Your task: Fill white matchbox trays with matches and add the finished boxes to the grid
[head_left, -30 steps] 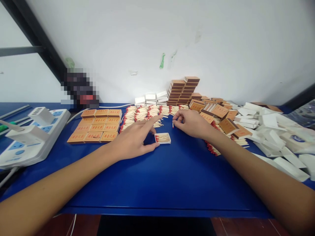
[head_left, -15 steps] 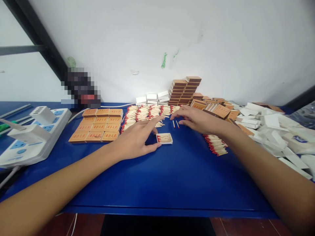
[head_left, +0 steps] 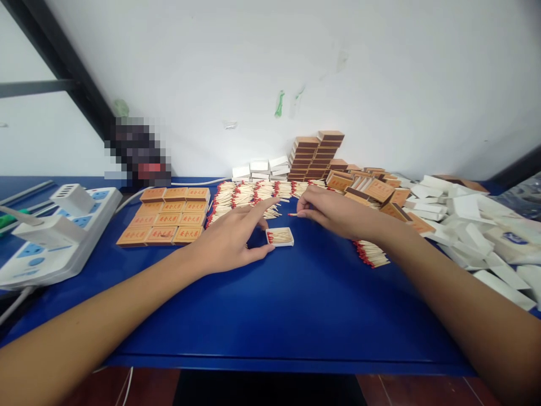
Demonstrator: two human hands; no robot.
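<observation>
A white matchbox tray holding red-headed matches lies on the blue table. My left hand steadies it at its left end, thumb by the near corner and curled fingers by the far one, index finger stretched out above. Behind and to the right of the tray, my right hand is closed in a pinch on matches, with red heads poking out to the left; how many is unclear. Rows of loose matches lie beyond my left hand. Another match pile sits beneath my right forearm.
Printed matchboxes stand in rows at left, near a white power strip. Against the wall rise stacked brown matchboxes and white trays. Loose box sleeves and white trays are heaped at right.
My right hand has closed around matches that were lying apart on the table, and they now point left. My left hand stays at the tray.
</observation>
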